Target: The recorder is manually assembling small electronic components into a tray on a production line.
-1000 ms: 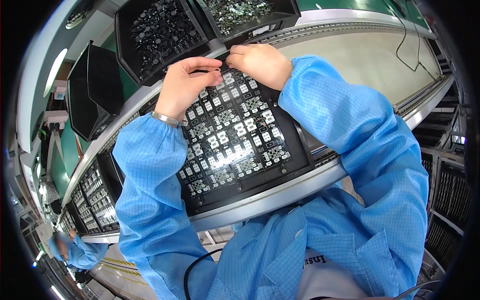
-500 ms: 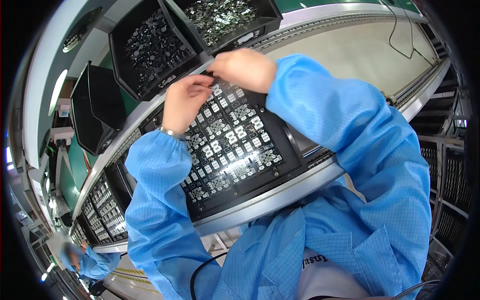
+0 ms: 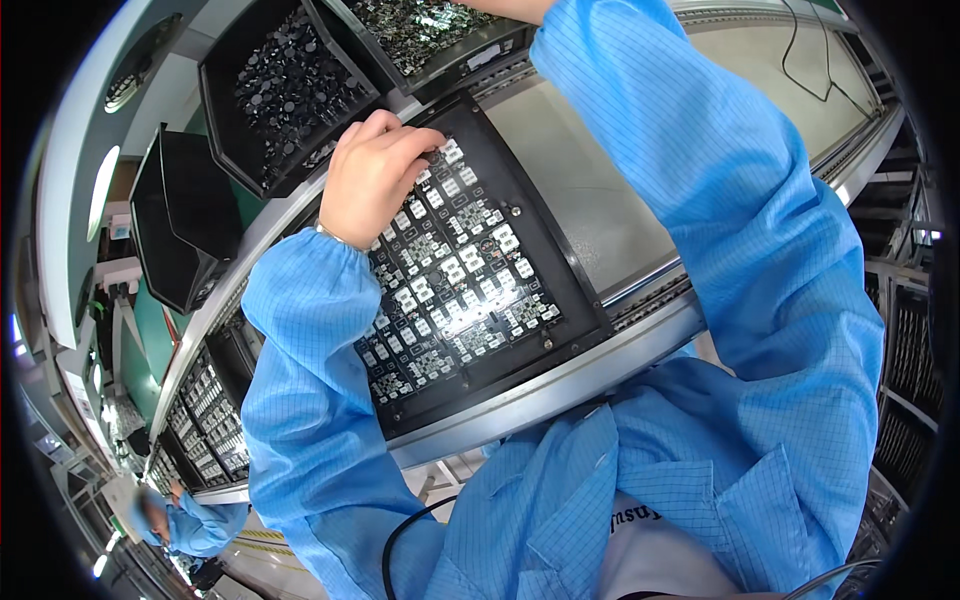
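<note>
1. Step in hand, as I judge it: fingertip work at the far end of the circuit board panel (image 3: 462, 272). Likely done best with a light touch, forearm raised so the left sleeve (image 3: 312, 300) doesn't drag over the white components.
2. Left hand (image 3: 370, 185): back uppermost, fingers bent together, tips at the panel. Anything small pinched there is hidden; cannot tell.
3. Right hand (image 3: 515, 8): only the wrist end shows, beside the bin of shiny parts (image 3: 452, 72). Fingers out of frame; grip cannot be told.
4. Panel lies in the black tray (image 3: 570, 305). Left fingertips near the tray's far right corner; most of the panel spreads from them toward the tray's near edge.
</note>
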{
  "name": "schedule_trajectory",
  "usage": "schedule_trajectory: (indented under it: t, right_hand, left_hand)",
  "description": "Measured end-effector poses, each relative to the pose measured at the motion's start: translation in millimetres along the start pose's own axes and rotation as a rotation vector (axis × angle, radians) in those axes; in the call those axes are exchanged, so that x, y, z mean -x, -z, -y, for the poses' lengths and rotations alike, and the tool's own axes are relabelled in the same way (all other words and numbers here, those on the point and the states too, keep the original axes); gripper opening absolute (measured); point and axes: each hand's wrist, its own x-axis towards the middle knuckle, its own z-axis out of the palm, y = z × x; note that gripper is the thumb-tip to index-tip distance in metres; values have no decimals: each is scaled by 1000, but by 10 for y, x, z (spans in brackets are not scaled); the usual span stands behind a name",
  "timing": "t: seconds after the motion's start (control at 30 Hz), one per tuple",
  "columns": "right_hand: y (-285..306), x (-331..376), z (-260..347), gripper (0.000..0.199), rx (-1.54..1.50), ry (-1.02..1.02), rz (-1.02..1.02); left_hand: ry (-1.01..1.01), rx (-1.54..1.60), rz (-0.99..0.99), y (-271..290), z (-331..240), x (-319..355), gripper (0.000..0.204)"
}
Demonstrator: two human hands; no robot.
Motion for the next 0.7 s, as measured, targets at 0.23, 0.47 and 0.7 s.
schedule_trajectory:
  t: [0.23,0.47,0.7]
  right_hand:
    - [-162,39,-24,16,56,-78,131]
    - [-721,-82,138,19,593,-430,695]
    - [-1434,-60,-1023,14,355,-189,478]
  left_hand:
    - [2,-16,15,0,13,79,18]
    - [37,32,-71,-114,49,316,22]
    - [-47,-25,-39,-117,35,200,29]
